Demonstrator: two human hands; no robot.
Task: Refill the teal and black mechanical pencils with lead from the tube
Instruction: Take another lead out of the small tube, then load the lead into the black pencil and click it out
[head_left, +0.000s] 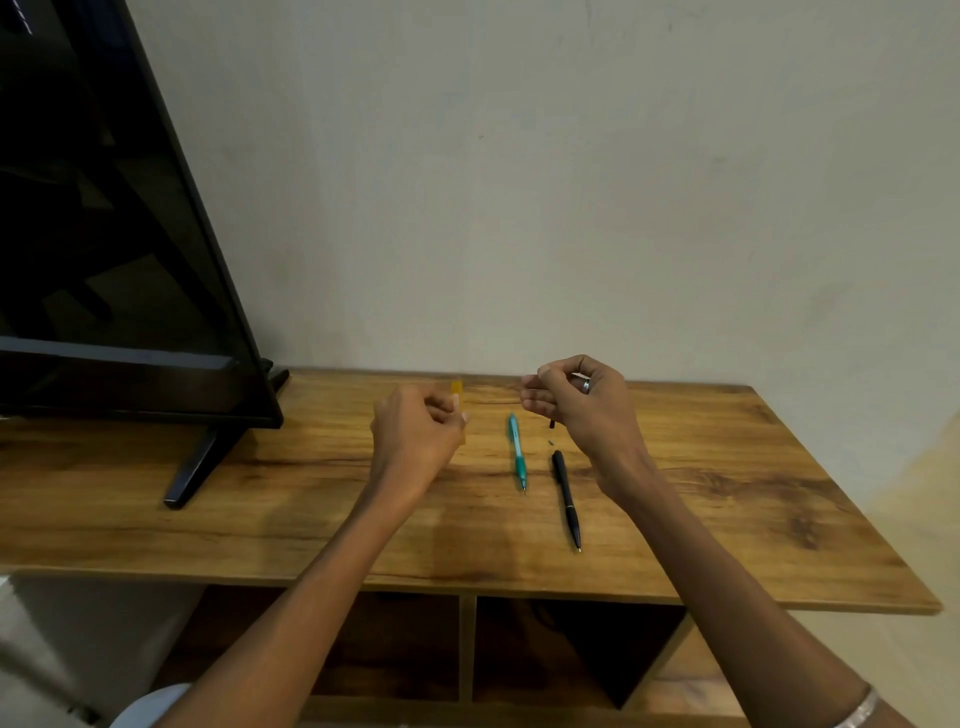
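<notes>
Head camera view, closest first: two bare forearms reach out over the front edge of the wooden table (727, 530), with open cubbies below it. On the tabletop the black mechanical pencil (566, 500) lies with its tip toward the person, and just left of it, a little further back, lies the teal mechanical pencil (518, 452), also tip forward. Neither is being held. Beyond the black pencil's rear end sits a tiny dark speck, possibly a cap or eraser, too small to tell. Above that the right hand (582, 402) hovers, fingers curled and pinching a small dark piece. The left hand (418, 426) is curled around a slim yellowish lead tube (457, 391), its top poking up past the fingers. A dark television (119, 249) stands at the far left against the wall. I'd judge the refill is at an early stage: lead is being drawn, both pencils wait.
</notes>
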